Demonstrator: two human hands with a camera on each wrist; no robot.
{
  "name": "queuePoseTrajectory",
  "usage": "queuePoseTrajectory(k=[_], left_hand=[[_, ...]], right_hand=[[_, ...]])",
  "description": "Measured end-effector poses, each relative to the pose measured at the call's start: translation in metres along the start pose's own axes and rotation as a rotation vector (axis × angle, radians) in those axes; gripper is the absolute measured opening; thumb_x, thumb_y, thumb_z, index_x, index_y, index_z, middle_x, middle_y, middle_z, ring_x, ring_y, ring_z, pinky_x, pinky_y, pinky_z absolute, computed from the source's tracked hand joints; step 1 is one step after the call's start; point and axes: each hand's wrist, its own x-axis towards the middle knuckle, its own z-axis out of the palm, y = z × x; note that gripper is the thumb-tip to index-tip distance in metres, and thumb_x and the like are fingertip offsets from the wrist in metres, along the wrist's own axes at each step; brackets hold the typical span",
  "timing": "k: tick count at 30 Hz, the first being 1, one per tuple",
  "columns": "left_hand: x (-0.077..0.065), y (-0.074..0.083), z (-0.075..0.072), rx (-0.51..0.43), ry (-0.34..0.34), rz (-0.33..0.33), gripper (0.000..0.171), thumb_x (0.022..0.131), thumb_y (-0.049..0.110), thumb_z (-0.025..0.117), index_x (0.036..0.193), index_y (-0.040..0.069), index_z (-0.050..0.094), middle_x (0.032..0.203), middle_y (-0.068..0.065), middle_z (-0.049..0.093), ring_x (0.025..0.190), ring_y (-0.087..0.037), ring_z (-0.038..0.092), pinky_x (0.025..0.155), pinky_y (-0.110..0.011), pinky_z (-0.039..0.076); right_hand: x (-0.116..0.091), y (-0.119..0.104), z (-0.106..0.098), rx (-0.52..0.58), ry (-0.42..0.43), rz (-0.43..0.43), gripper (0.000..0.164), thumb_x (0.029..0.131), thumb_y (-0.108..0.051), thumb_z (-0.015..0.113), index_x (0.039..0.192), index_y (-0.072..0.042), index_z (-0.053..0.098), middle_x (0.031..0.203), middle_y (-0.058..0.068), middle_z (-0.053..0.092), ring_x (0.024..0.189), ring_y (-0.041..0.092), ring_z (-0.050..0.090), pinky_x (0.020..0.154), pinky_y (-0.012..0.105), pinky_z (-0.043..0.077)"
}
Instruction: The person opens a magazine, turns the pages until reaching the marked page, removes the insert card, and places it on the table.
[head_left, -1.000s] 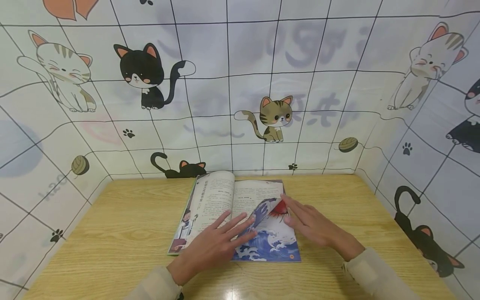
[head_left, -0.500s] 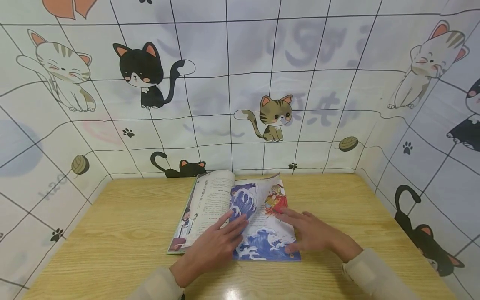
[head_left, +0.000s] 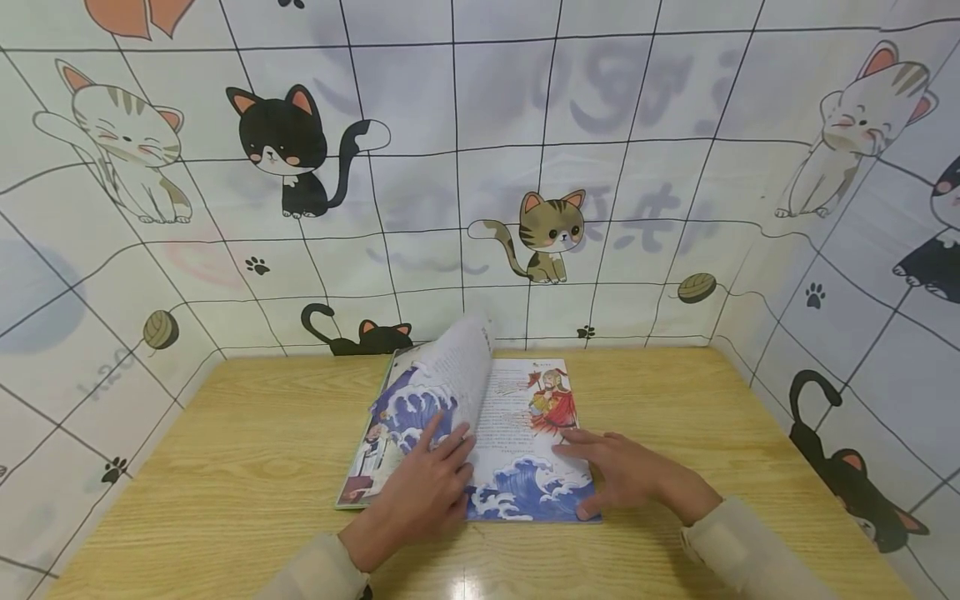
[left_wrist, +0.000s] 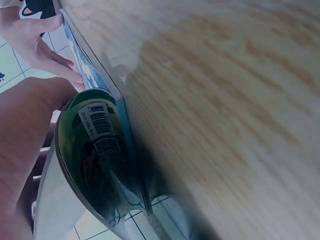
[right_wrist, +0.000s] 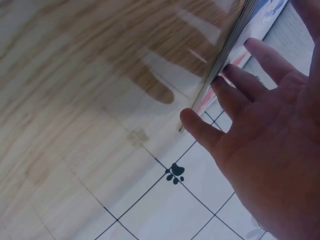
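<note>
An open illustrated book (head_left: 517, 417) lies in the middle of the head view, its right page printed with blue waves and a figure in red. One leaf (head_left: 467, 375) curls upright over the left half, its wave picture facing up. My left hand (head_left: 423, 492) rests on this leaf near the spine, fingers extended. My right hand (head_left: 630, 475) touches the right page's outer edge with spread, relaxed fingers. In the left wrist view the glossy green cover (left_wrist: 75, 110) bows up beside my wrist. The right wrist view shows fingertips (right_wrist: 255, 47) along the page edge.
The book lies on a wood-grain table (head_left: 247, 433). Behind it and at both sides rises a white grid-lined sheet (head_left: 420, 258) with cartoon cats, paw prints and yarn balls.
The wave-printed leaf has swung from the right side over to the left, uncovering the right page. My left hand moved slightly left with it; my right hand came down along the page edge.
</note>
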Motion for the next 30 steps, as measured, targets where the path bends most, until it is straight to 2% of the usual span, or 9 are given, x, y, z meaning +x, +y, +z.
queuePoseTrajectory(k=[7,14,20,30], left_hand=[[-0.0035,-0.0015,0.0026,-0.071,-0.089,-0.091,0.039,0.089,0.045,0.06,0.11,0.015,0.072,0.14,-0.009,0.058,0.138,-0.029,0.045,0.11,-0.066,0.026],[-0.0074,-0.0019,0.0041,-0.236,-0.143,-0.176,0.044,0.093,0.043,0.058,0.125,0.014,0.067,0.149,-0.011,0.049,0.141,-0.031,0.04,0.1,-0.069,0.038],[-0.0093,-0.0014,0.0055,-0.283,-0.156,-0.206,0.048,0.094,0.043,0.057,0.131,0.014,0.065,0.151,-0.011,0.047,0.141,-0.032,0.04,0.095,-0.069,0.042],[-0.0095,-0.0011,0.0059,-0.308,-0.153,-0.223,0.047,0.094,0.043,0.059,0.13,0.014,0.065,0.15,-0.012,0.047,0.14,-0.033,0.041,0.094,-0.069,0.043]], right_hand=[[0.0,0.0005,0.0003,-0.005,-0.005,-0.002,0.098,0.071,-0.061,0.079,0.148,-0.01,0.047,0.156,0.02,0.036,0.141,0.042,0.036,0.107,0.065,0.03],[0.0004,0.003,0.0013,-0.009,0.0,-0.016,0.099,0.07,-0.061,0.079,0.148,-0.009,0.047,0.156,0.02,0.036,0.141,0.042,0.036,0.107,0.065,0.031],[0.0002,0.0038,0.0021,-0.009,0.01,-0.035,0.098,0.07,-0.06,0.08,0.147,-0.007,0.048,0.155,0.021,0.037,0.14,0.042,0.037,0.106,0.065,0.033],[0.0002,0.0034,0.0013,0.002,0.031,-0.049,0.097,0.071,-0.061,0.078,0.146,-0.008,0.05,0.154,0.021,0.039,0.138,0.045,0.039,0.103,0.066,0.035]])
